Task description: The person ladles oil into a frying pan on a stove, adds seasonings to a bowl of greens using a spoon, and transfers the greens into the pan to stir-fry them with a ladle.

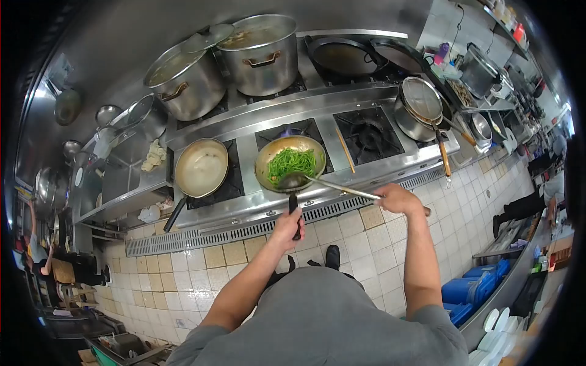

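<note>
My left hand [287, 229] is wrapped round the black handle of a frying pan [261, 165], which sits over a burner at the middle of the stove. Chopped green vegetables [292, 162] lie in this pan. My right hand [397, 199] grips the long handle of a metal ladle [293, 180]. The ladle's bowl is at the near edge of the pan, against the greens. To the left, a second frying pan [202, 168] with pale contents rests on another burner, its handle pointing toward me.
Two big stockpots [259, 55] stand behind, beside dark woks [345, 56]. A wooden stick [345, 150] lies right of the pan. Strainers [421, 99] rest on a pot at right. People [549, 189] stand at far right and far left.
</note>
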A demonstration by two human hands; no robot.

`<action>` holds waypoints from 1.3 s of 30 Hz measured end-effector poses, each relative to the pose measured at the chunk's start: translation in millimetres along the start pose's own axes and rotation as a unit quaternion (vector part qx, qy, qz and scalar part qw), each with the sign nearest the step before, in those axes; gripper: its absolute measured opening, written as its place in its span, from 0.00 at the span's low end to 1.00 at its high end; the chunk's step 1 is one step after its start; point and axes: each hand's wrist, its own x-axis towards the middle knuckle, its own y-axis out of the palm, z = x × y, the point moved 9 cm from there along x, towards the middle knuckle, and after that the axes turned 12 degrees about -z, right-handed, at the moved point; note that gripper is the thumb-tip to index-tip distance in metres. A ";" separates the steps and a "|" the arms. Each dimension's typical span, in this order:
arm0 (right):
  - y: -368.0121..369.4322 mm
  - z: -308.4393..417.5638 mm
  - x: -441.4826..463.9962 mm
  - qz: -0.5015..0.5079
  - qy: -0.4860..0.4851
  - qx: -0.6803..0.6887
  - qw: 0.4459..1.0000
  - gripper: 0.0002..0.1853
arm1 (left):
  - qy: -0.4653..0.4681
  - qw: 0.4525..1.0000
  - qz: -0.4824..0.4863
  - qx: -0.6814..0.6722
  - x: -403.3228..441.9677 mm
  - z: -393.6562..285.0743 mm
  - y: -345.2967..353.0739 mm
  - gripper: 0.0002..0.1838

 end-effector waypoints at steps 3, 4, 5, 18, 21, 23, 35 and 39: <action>11.0 42.0 12.7 -0.123 -0.065 -0.121 0.983 0.14 | 0.031 0.999 0.026 -0.022 42.3 4.7 8.4 0.13; 24.7 48.7 16.2 -0.168 -0.061 -0.158 0.971 0.13 | 0.057 0.998 0.025 -0.009 44.7 16.2 4.4 0.11; 43.3 50.3 19.3 -0.178 -0.045 -0.136 0.974 0.13 | 0.061 0.998 0.027 -0.009 40.1 32.4 -0.6 0.11; -23.9 6.4 -47.0 -0.078 -0.090 0.002 0.993 0.15 | -0.007 1.000 -0.017 0.012 -12.6 11.6 1.2 0.13; -3.7 8.2 -7.4 -0.038 -0.071 -0.068 0.994 0.14 | 0.015 1.000 0.004 -0.023 16.6 -4.5 11.7 0.13; 10.7 25.1 12.5 -0.136 -0.023 -0.086 0.987 0.13 | 0.041 0.999 -0.008 -0.002 37.5 5.3 8.0 0.13; 33.6 7.6 -21.8 -0.140 -0.086 0.100 0.981 0.18 | 0.047 0.997 -0.025 0.060 48.9 -6.6 2.4 0.13; -32.3 18.9 -15.8 -0.053 -0.088 -0.005 0.995 0.17 | -0.012 1.000 0.004 0.025 -5.9 -6.0 14.5 0.13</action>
